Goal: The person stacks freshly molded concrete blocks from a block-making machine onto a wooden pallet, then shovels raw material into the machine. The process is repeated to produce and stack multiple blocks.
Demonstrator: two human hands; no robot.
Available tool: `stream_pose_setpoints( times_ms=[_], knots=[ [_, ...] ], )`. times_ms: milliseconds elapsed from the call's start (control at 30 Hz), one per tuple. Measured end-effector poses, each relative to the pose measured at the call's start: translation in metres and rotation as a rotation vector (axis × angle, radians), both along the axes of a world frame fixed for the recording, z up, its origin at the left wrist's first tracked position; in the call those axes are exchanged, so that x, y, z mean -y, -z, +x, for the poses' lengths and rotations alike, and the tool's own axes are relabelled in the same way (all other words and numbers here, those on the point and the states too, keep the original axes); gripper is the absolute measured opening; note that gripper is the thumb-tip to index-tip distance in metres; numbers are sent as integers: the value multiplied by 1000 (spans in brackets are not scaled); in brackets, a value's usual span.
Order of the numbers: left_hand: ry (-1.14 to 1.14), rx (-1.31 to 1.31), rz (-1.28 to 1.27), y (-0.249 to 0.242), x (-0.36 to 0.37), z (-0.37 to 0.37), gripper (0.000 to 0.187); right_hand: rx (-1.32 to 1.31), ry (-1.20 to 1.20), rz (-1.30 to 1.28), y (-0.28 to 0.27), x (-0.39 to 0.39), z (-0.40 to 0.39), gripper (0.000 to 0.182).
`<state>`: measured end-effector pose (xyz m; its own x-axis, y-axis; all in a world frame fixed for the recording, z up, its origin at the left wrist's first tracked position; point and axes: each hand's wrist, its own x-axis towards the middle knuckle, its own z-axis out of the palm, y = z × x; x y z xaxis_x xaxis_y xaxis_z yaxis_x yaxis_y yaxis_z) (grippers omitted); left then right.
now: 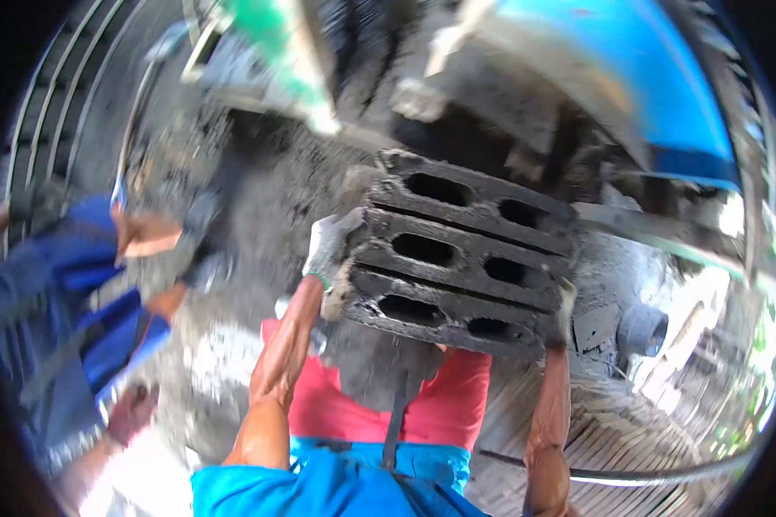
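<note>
Three dark grey concrete hollow blocks (470, 261) lie side by side in front of my body, each with two oblong holes facing up. My left hand (330, 246), in a white glove, is closed around the left end of the row. At the opposite end, my right hand (566, 306), also gloved, grips the right side, its fingers partly hidden by the blocks. The row overlaps the top of my red shorts (440, 405) in this view and tilts slightly down to the right.
To the left stands another person in blue clothing (86, 302), near a long-handled tool (138, 112). A blue panel (664, 77) is at the upper right, and a blurred green-and-white post (276, 52) at the top. A dark cylinder (643, 330) and slatted boards (629, 422) lie right.
</note>
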<state>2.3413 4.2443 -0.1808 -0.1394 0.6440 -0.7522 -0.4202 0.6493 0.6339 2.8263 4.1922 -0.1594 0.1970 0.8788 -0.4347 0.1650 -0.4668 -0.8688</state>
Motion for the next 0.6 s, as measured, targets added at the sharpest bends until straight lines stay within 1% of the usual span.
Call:
stream_pose_setpoints(
  times_ms=[33,67,133,167,233,300,367,400,433,467,500,533,567,600],
  knots=[
    [-49,-94,2,-3,68,-25,23,36,-131,-28,-30,11,-27,27],
    [-165,-107,-48,-57,150,-63,27,151,-289,-58,-81,40,-90,25],
    [-321,-263,-204,-185,332,-166,32,384,-606,-70,-188,96,-220,23],
    [-403,-365,-248,-192,411,-181,32,327,-703,-36,-207,127,-263,24],
    [-563,-574,-343,-206,563,-214,32,239,-839,-3,-235,147,-322,27],
    [-885,-397,-271,-313,573,-192,30,191,-922,4,-260,162,-331,28],
    [-1001,-228,-337,-405,647,-179,29,146,-1022,38,-316,201,-353,30],
    [-1057,-138,-358,-420,645,-169,29,180,-906,34,-289,182,-318,32],
    [-896,-201,-308,-397,600,-184,32,208,-786,32,-258,160,-289,34],
    [-779,-198,-274,-349,530,-193,34,229,-665,33,-225,136,-256,36],
    [-663,-195,-241,-311,483,-205,36,289,-644,26,-201,133,-228,36],
    [-725,-204,-221,-303,479,-191,39,254,-691,53,-186,117,-231,35],
    [-757,-205,-258,-325,516,-190,42,218,-737,79,-180,103,-245,34],
    [-818,-204,-264,-350,567,-192,44,113,-680,98,-183,134,-272,33]
  ],
)
